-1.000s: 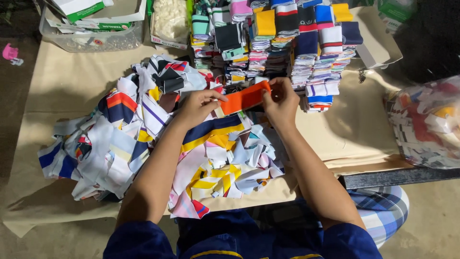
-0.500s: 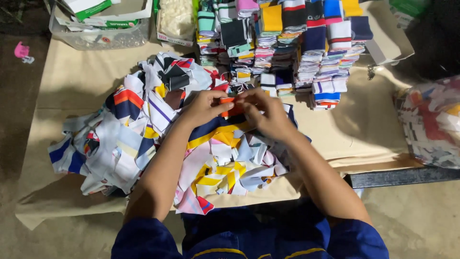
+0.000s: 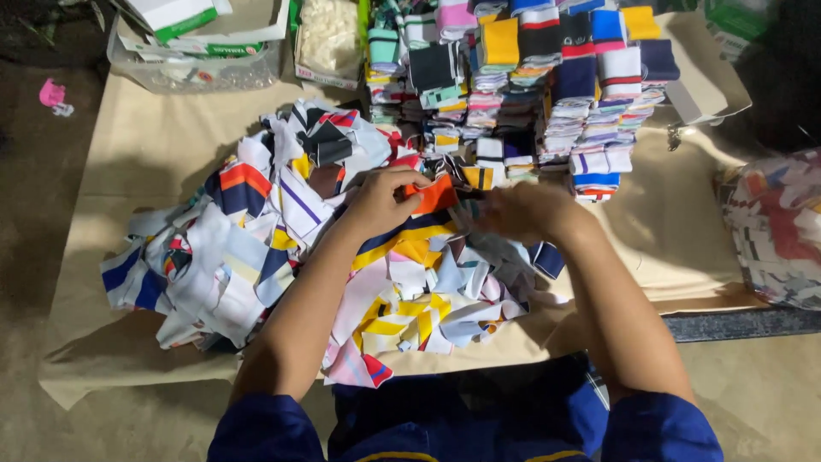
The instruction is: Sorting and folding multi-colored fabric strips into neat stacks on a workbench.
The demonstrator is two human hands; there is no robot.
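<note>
Above the middle of the worktop [image 3: 154, 154], just past the heap of cut cloth, I hold an orange fabric piece [image 3: 434, 196] between my two hands. My left hand [image 3: 385, 201] pinches its left end, thumb on top and fingers curled under, so that grip is closed on the cloth. My right hand [image 3: 526, 211] sits at the other end of the same piece; it is blurred, so I cannot tell whether those fingers are clamped or merely resting there. The piece is small, flat and limp, a bright plain orange, stretched roughly level between the hands.

Under my wrists lies the pile of fabric scraps [image 3: 282, 248], loose and crumpled, in white, navy, yellow, orange and pink stripes, spreading from the middle toward the left edge and down to the near edge. Toward the far edge stand the stacks of folded pieces [image 3: 530, 85], neat and squared, banded in many colours, well apart from my left hand and closer to my right. The worktop is covered in smooth tan paper. At the far left corner sits a clear plastic tray [image 3: 197, 73] with cartons in it.

Both forearms reach forward from the near edge, elbows bent, angling inward so the hands meet near the centre.
</note>
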